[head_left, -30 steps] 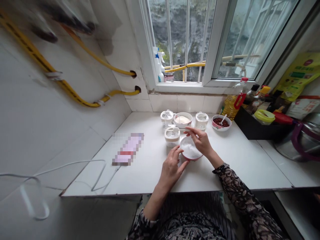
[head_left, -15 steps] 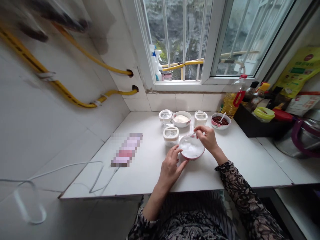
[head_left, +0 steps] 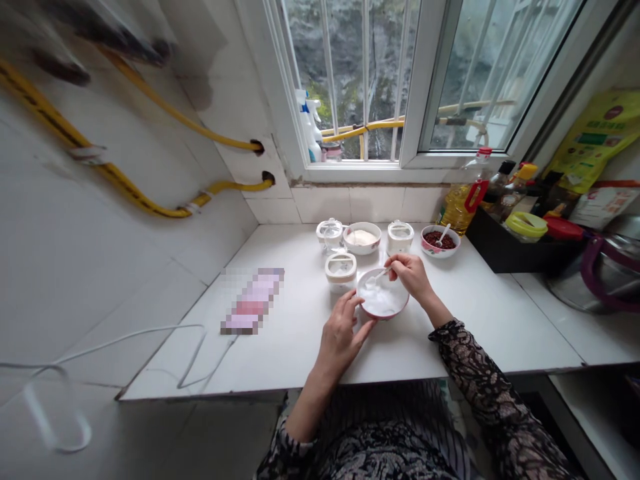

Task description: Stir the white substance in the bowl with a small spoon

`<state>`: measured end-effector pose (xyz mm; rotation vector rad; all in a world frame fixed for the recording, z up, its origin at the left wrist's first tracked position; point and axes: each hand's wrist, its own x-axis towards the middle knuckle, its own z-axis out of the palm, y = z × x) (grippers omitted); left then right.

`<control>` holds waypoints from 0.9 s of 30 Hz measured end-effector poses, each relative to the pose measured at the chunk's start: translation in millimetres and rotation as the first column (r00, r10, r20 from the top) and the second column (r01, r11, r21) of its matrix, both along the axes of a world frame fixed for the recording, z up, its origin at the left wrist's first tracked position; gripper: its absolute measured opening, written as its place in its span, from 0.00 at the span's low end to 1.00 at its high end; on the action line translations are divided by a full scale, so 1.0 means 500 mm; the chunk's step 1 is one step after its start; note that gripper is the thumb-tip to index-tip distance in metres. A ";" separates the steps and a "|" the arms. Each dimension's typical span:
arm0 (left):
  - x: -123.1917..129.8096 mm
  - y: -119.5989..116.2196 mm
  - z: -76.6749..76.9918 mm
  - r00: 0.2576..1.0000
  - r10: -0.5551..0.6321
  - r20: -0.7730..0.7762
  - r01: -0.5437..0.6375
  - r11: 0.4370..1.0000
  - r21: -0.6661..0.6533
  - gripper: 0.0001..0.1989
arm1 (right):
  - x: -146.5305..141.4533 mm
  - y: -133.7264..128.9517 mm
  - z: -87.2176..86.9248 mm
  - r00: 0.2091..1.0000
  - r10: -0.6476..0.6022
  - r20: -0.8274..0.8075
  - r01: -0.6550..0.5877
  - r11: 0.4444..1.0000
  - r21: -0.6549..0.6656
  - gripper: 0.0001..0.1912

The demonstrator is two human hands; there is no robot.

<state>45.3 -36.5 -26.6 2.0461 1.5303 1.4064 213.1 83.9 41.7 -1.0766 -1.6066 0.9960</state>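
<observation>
A round bowl point(head_left: 384, 317) with a reddish outer side sits on the counter in front of me, holding a white powdery substance point(head_left: 386, 299). My left hand point(head_left: 345, 327) grips its left side, thumb low near the front and fingers at the rim. Between the pinched fingers of my right hand point(head_left: 411, 275) is a small white spoon point(head_left: 379, 276), its tip down in the white contents. Just left of the bowl's far side stands a clear-lidded white container point(head_left: 341, 269).
Behind are a bowl of pale powder point(head_left: 363, 248), two more lidded containers point(head_left: 330, 233) point(head_left: 400, 235) and a bowl of dark red bits point(head_left: 440, 251) with a spoon. An oil bottle point(head_left: 457, 207) and a black box point(head_left: 493, 243) stand right. A blurred flat object point(head_left: 255, 300) with a cable lies left.
The spoon has shifted left and deeper into the bowl, so more of it shows against the white contents. My left hand keeps its place on the bowl.
</observation>
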 end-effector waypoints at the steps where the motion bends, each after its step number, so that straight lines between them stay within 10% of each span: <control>1: 0.000 0.000 0.000 1.000 0.003 0.002 -0.003 1.000 -0.001 0.16 | 0.001 0.000 0.001 1.000 -0.015 0.016 0.014 1.000 0.014 0.10; 7: 0.000 0.000 -0.001 1.000 -0.002 -0.004 0.002 1.000 0.001 0.17 | -0.004 -0.006 -0.003 0.981 -0.046 0.190 0.026 0.994 0.107 0.10; 27: 0.000 0.000 0.001 1.000 0.001 -0.011 -0.001 1.000 0.002 0.16 | 0.011 0.019 -0.001 0.978 -0.008 -0.207 -0.034 0.979 -0.200 0.09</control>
